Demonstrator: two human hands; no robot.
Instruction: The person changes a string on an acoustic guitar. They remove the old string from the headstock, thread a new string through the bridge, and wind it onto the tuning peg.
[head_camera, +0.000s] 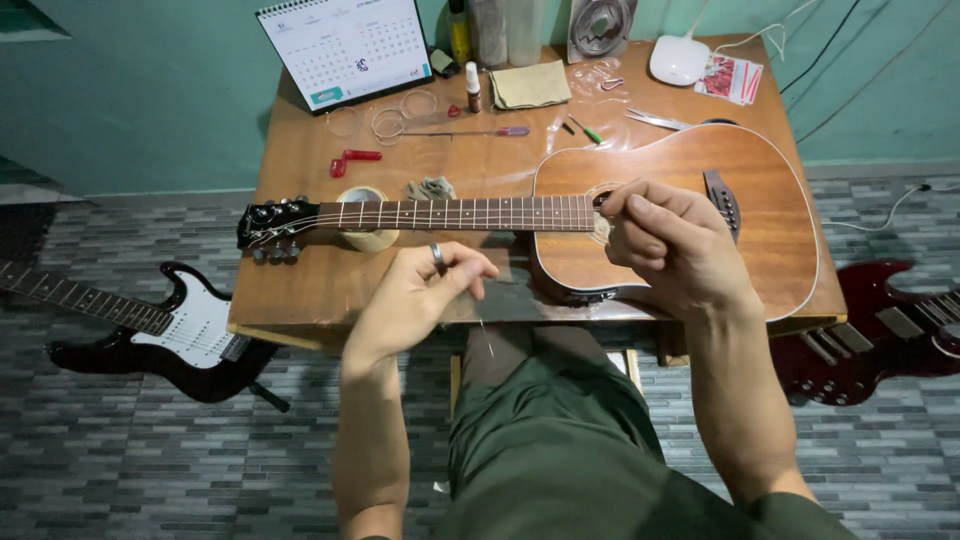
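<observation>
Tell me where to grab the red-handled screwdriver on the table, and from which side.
Grip the screwdriver by its red handle at the right end, coming from above. It lies flat, roughly parallel to the table edge, thin shaft pointing left toward the coiled strings. The handle is the thickest part and has bare wood around it; the shaft is likely too slim to pinch securely.

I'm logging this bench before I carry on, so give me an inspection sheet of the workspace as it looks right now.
Surface: brown wooden table, crowded at the back.
Job's things: brown wooden acoustic guitar lying flat, neck to the left; thin wire string hanging from the fingers.
Clutter: white desk calendar, red-handled tools, tan folded cloth, coiled strings, tape roll under the neck.
Hands: left hand pinching the string; right hand closed over the soundhole.
Cables: white cable trailing right.
Surroundings: black-and-white electric guitar and dark red electric guitar on the grey tiled floor.
</observation>
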